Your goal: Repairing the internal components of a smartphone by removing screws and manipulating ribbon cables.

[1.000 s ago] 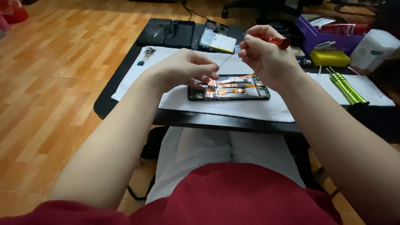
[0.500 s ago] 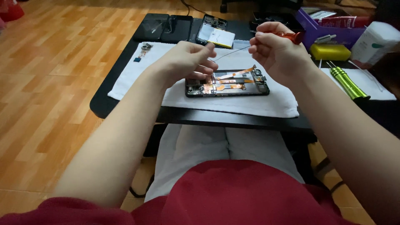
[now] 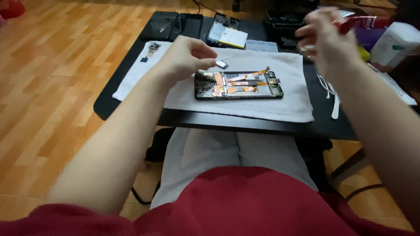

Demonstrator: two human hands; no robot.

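An opened phone (image 3: 238,85) with orange flex cables lies on a white towel (image 3: 288,105) on the black table (image 3: 131,109). My left hand (image 3: 186,57) hovers over the phone's left end, thumb and fingers pinched on a small silver part (image 3: 222,64) that trails a thin wire. My right hand (image 3: 328,43) is raised and blurred above the towel's far right corner, well clear of the phone. It is closed around a red-handled screwdriver (image 3: 350,24).
Dark phones (image 3: 159,26) and another opened phone (image 3: 225,30) lie at the table's back. Small parts (image 3: 148,50) rest on white paper at left. A white container (image 3: 396,41) and white plastic tools (image 3: 334,100) sit at right. Wooden floor lies to the left.
My right hand has lifted up and to the right, taking the screwdriver away from the phone. My left hand stays pinched over the phone's left end.
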